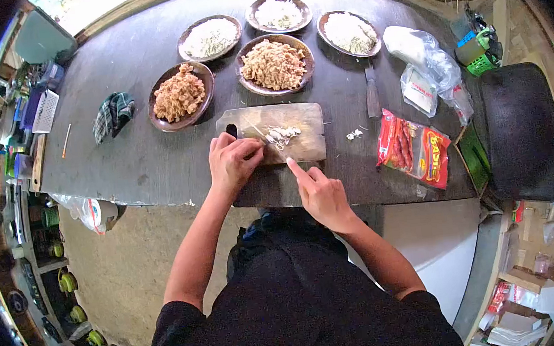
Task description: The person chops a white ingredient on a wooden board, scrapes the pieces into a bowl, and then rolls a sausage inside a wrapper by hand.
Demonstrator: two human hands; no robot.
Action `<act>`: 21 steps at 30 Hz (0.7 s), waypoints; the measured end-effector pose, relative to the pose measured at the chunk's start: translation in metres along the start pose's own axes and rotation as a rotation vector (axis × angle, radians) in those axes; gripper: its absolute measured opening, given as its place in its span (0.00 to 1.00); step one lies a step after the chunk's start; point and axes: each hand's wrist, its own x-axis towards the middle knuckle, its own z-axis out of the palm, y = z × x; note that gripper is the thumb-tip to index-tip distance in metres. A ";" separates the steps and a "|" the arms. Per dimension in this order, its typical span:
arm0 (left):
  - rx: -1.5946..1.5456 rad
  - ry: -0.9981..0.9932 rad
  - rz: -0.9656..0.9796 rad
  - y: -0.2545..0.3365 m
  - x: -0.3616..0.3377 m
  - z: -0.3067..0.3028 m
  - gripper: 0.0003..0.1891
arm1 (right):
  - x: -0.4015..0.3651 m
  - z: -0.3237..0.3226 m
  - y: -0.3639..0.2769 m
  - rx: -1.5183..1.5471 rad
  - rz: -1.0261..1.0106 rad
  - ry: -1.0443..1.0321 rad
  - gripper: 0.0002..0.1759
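Observation:
A wooden cutting board (308, 113) lies near the table's front edge, with small chopped white food pieces (281, 134) on it. My left hand (237, 162) rests on the board's left front part, fingers pinched together; what they hold is hidden. My right hand (324, 198) is at the board's front edge, fingers curled and index finger stretched forward, in a knife grip. The knife itself is mostly hidden by the hand and hard to make out. A few more white scraps (354, 135) lie on the table right of the board.
Beyond the board stand brown bowls of brown crumbly food (274, 65) and of white shredded food (211, 38). To the right are a dark-handled tool (372, 97), a red food packet (413, 150), plastic bags (423, 65) and a black chair (523, 132). A checked cloth (113, 115) lies left.

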 end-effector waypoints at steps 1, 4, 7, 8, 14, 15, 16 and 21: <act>0.005 -0.012 -0.001 -0.001 -0.001 0.000 0.06 | -0.002 -0.001 -0.001 0.000 -0.001 -0.003 0.36; 0.011 -0.031 0.001 -0.003 -0.001 0.001 0.06 | -0.008 -0.005 -0.004 0.022 -0.026 -0.024 0.35; 0.021 -0.041 -0.001 -0.004 -0.001 0.001 0.06 | -0.008 -0.001 -0.008 0.037 -0.015 -0.040 0.36; 0.023 -0.045 -0.005 -0.004 -0.002 0.001 0.06 | -0.007 -0.001 -0.010 0.002 -0.010 -0.051 0.36; 0.019 -0.014 -0.008 -0.001 0.000 0.002 0.06 | 0.004 0.006 -0.009 -0.020 -0.002 -0.027 0.36; 0.021 -0.013 -0.006 -0.001 -0.001 0.001 0.06 | 0.006 0.007 -0.009 -0.006 -0.004 -0.014 0.35; 0.011 -0.013 -0.002 -0.001 -0.001 0.001 0.06 | 0.006 0.007 -0.009 -0.007 -0.005 -0.011 0.35; 0.002 -0.001 0.019 -0.001 -0.001 0.001 0.06 | 0.000 0.001 -0.008 0.021 0.030 0.013 0.34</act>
